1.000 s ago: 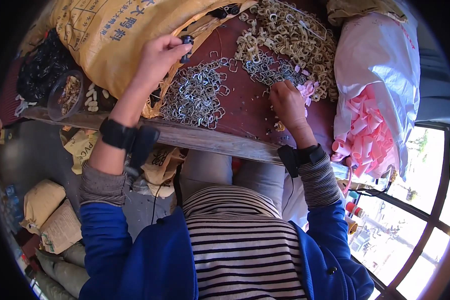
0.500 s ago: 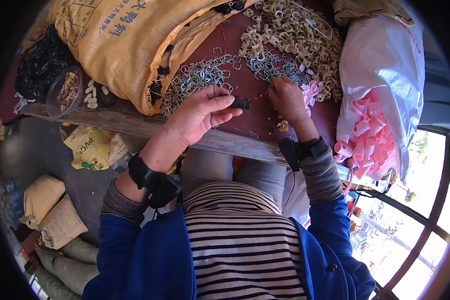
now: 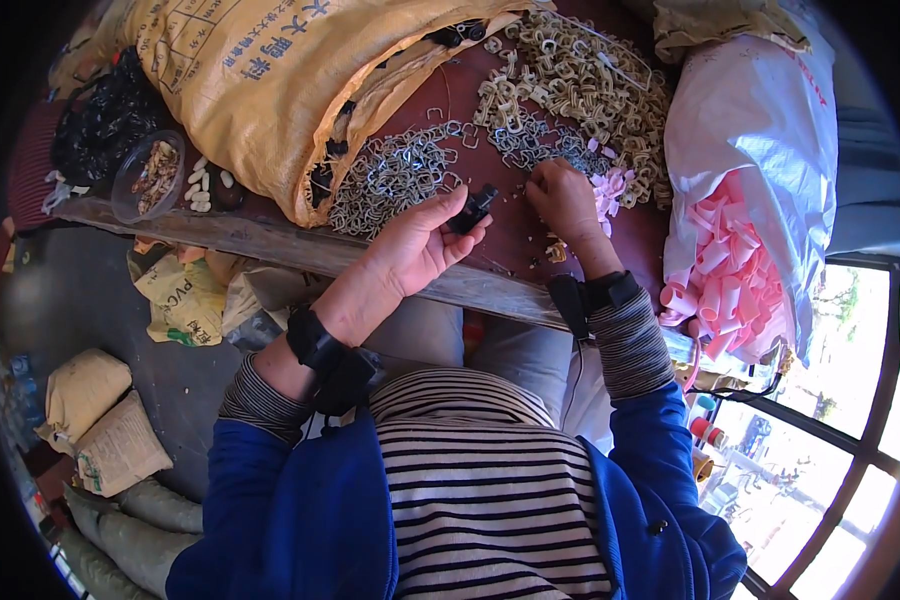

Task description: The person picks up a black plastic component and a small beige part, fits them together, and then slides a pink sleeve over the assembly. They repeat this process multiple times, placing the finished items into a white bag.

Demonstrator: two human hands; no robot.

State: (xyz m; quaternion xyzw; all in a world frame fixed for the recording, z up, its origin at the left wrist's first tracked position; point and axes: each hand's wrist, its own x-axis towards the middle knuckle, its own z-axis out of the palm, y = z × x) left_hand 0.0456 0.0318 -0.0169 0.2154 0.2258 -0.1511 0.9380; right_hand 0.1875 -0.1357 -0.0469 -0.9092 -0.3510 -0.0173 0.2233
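In my left hand [image 3: 415,245], a small black plastic fitting [image 3: 476,207] sits between the thumb and fingers, tilted up to the right over the table's near edge. My right hand [image 3: 567,210] is lowered at the dark red tabletop, its fingers curled together and pointing down; whatever is in them is hidden. Just beyond its fingertips lies a heap of small dark metal pieces [image 3: 573,148]. Light pink scraps [image 3: 611,190] lie beside that hand. Bent silver metal clips [image 3: 395,178] are piled beyond my left hand, and beige plastic clips [image 3: 570,85] are heaped farther back.
A large yellow woven sack [image 3: 260,100] with black parts in its mouth covers the left back. At right, a white bag [image 3: 755,130] spills pink tube pieces [image 3: 732,280]. A clear bowl [image 3: 150,178] and a black plastic bag [image 3: 100,125] stand at far left. The wooden edge [image 3: 270,245] runs in front.
My left hand has turned the black fitting from lying level to tilted upward, and has shifted slightly right and down. My right hand stays low at the table, its fingers still curled.
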